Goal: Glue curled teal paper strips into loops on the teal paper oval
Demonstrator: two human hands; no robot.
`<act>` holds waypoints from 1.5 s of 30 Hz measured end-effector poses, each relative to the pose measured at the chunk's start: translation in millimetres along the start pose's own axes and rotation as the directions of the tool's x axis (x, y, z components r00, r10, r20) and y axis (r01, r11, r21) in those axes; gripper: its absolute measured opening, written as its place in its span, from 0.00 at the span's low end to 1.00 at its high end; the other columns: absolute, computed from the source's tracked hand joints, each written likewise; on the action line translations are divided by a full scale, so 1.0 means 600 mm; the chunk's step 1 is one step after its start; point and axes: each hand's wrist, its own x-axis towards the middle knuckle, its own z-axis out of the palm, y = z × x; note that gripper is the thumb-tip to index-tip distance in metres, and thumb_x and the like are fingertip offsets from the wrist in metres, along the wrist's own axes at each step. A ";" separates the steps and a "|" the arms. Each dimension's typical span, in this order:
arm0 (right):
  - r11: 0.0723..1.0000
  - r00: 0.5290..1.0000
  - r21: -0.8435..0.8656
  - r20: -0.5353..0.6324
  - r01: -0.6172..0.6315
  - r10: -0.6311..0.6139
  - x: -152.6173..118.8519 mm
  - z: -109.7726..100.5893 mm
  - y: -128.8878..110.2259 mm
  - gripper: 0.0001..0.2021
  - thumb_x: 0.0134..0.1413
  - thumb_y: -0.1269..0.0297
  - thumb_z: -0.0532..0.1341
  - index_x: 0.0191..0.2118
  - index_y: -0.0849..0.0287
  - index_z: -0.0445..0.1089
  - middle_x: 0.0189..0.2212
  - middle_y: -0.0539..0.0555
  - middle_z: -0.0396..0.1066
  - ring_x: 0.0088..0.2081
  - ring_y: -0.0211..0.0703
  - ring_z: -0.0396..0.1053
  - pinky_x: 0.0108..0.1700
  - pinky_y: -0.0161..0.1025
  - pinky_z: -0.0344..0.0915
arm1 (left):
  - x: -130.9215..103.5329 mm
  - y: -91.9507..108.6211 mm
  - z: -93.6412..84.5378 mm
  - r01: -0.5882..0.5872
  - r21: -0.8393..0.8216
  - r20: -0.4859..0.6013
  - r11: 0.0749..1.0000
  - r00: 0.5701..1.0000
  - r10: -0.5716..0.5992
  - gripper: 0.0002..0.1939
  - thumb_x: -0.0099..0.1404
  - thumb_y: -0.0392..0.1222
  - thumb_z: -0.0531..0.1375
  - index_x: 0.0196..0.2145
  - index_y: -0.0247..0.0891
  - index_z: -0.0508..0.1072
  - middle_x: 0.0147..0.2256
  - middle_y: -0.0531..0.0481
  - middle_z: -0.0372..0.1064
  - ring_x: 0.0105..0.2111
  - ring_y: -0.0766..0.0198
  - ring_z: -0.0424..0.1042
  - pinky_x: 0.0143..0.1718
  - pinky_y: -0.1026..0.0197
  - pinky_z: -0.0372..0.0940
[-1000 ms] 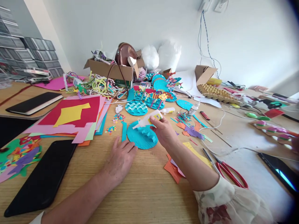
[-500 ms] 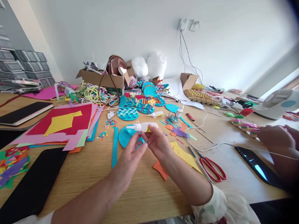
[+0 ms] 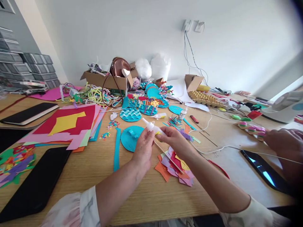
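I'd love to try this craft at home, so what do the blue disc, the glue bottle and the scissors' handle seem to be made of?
The blue disc: matte card or foam, judging by its flat, even colour. The glue bottle: probably smooth plastic, being whitish and translucent. The scissors' handle: likely plastic, glossy red, though mostly hidden.

Left hand (image 3: 144, 146) and right hand (image 3: 171, 137) nearly meet.

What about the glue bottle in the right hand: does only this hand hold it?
No, the left hand also holds the bottle, near its white nozzle.
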 end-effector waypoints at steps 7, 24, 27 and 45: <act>0.724 0.984 -0.674 -0.172 -0.146 0.038 0.099 -0.080 0.049 0.13 0.47 0.55 0.57 0.37 0.56 0.68 0.25 0.49 0.69 0.25 0.37 0.63 0.25 0.32 0.54 | -0.093 0.047 -0.056 0.286 0.274 0.292 0.918 0.885 -0.363 0.13 0.58 0.44 0.58 0.41 0.39 0.69 0.42 0.46 0.68 0.42 0.62 0.67 0.44 0.59 0.61; 0.465 0.963 -0.846 -0.198 -0.261 0.181 0.142 -0.088 0.088 0.18 0.51 0.57 0.55 0.46 0.58 0.67 0.40 0.60 0.70 0.41 0.51 0.67 0.33 0.37 0.57 | -0.065 0.158 -0.227 0.031 0.819 0.090 0.573 0.979 -0.182 0.16 0.47 0.53 0.61 0.32 0.41 0.74 0.33 0.48 0.74 0.38 0.54 0.71 0.40 0.54 0.66; 0.449 0.967 -0.860 -0.178 -0.242 0.180 0.143 -0.087 0.086 0.18 0.52 0.58 0.55 0.47 0.58 0.67 0.41 0.60 0.71 0.43 0.52 0.66 0.35 0.38 0.58 | -0.050 0.150 -0.241 -0.017 0.831 0.126 0.556 0.979 -0.158 0.16 0.49 0.52 0.59 0.33 0.41 0.74 0.34 0.48 0.73 0.38 0.55 0.71 0.42 0.55 0.65; 0.447 0.978 -0.870 -0.172 -0.209 0.121 0.143 -0.088 0.095 0.24 0.50 0.57 0.58 0.52 0.61 0.62 0.48 0.62 0.66 0.49 0.53 0.63 0.43 0.40 0.58 | 0.007 0.180 -0.247 -0.149 0.949 0.178 0.277 0.981 -0.082 0.11 0.46 0.45 0.57 0.28 0.41 0.74 0.30 0.51 0.73 0.33 0.58 0.71 0.37 0.59 0.65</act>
